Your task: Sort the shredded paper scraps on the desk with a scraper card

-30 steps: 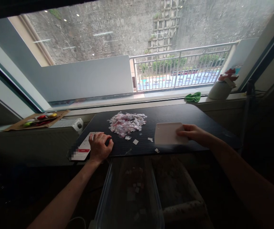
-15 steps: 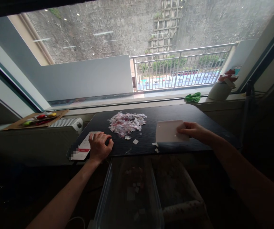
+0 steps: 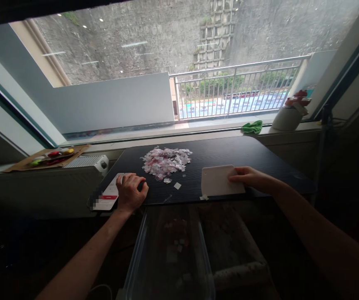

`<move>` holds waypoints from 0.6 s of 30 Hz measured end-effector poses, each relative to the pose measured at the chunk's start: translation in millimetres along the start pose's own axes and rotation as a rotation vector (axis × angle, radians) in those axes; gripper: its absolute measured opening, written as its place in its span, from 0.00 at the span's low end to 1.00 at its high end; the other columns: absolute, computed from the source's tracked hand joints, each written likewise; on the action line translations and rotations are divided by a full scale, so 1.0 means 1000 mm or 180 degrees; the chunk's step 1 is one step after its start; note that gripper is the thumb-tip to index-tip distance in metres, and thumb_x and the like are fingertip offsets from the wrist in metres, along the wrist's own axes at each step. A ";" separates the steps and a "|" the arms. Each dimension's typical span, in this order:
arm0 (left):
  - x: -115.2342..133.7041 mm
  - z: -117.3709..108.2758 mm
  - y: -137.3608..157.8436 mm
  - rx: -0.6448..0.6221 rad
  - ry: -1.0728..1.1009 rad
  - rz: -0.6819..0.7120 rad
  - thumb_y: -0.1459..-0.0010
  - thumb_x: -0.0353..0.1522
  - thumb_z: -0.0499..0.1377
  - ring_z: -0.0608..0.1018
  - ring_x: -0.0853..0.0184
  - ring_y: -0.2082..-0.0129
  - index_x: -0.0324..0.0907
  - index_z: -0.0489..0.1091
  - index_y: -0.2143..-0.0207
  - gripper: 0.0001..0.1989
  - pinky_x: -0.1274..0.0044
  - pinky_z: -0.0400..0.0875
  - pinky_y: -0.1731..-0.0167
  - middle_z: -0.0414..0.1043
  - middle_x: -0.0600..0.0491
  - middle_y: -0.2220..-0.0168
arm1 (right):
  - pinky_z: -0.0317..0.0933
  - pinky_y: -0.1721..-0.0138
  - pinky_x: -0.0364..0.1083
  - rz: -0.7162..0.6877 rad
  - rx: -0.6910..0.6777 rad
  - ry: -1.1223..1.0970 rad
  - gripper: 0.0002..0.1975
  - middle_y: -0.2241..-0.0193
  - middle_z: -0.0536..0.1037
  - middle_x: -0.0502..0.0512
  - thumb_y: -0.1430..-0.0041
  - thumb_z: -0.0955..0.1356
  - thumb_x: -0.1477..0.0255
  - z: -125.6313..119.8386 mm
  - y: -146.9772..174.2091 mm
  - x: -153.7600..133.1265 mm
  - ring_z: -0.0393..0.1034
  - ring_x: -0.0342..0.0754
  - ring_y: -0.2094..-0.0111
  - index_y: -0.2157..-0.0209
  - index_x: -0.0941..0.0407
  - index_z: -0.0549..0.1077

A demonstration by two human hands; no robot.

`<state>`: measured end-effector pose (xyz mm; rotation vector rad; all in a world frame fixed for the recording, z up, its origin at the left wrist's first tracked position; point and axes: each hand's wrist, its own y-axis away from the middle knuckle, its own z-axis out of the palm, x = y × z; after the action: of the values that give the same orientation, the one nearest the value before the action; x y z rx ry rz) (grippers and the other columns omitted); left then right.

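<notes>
In my right hand (image 3: 250,179), pinched at its right side, is a flat white plastic scraper (image 3: 217,181) with rounded corners and a small hole. Its lower edge is close to the front edge of the black table (image 3: 229,150), by a few paper scraps (image 3: 204,197). My left hand (image 3: 131,191) is at the table's left front, beside a phone (image 3: 109,202) with a lit screen. Its fingers curl toward the thumb around a dark spot I cannot make out. Between the hands, farther back, lies a heap of small paper pieces (image 3: 166,162); two loose pieces (image 3: 177,186) are in front of it.
Below the front edge stands a clear plastic bin (image 3: 209,266) with some paper pieces inside. A green cloth (image 3: 252,127) and a pale container with a reddish top (image 3: 288,116) are on the windowsill. A radiator (image 3: 84,161) is at left.
My right hand has brought the scraper toward me and slightly left, down to the scraps near the front edge. The left hand stays in place, and the heap looks the same.
</notes>
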<state>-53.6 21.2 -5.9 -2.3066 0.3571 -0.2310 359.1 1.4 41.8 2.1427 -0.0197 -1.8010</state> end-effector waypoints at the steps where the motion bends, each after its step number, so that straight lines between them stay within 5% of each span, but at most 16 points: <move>1: 0.000 0.000 0.000 -0.0006 0.0004 -0.0007 0.46 0.34 0.54 0.74 0.54 0.55 0.43 0.74 0.71 0.09 0.59 0.53 0.45 0.77 0.48 0.68 | 0.66 0.68 0.44 -0.0005 0.0000 -0.0014 0.15 0.72 0.80 0.52 0.63 0.77 0.67 0.000 0.001 0.000 0.73 0.46 0.72 0.70 0.58 0.77; 18: 0.001 -0.001 0.000 0.0012 0.0021 -0.0039 0.47 0.33 0.55 0.73 0.54 0.55 0.44 0.73 0.71 0.07 0.59 0.53 0.45 0.76 0.49 0.69 | 0.67 0.70 0.44 0.0031 0.0228 -0.0298 0.18 0.70 0.81 0.53 0.62 0.76 0.67 0.001 0.006 0.008 0.73 0.47 0.72 0.66 0.57 0.77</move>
<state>-52.6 20.6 -5.1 -2.3054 0.3456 -0.2454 361.4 -6.6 35.5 2.1003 -0.1186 -1.9211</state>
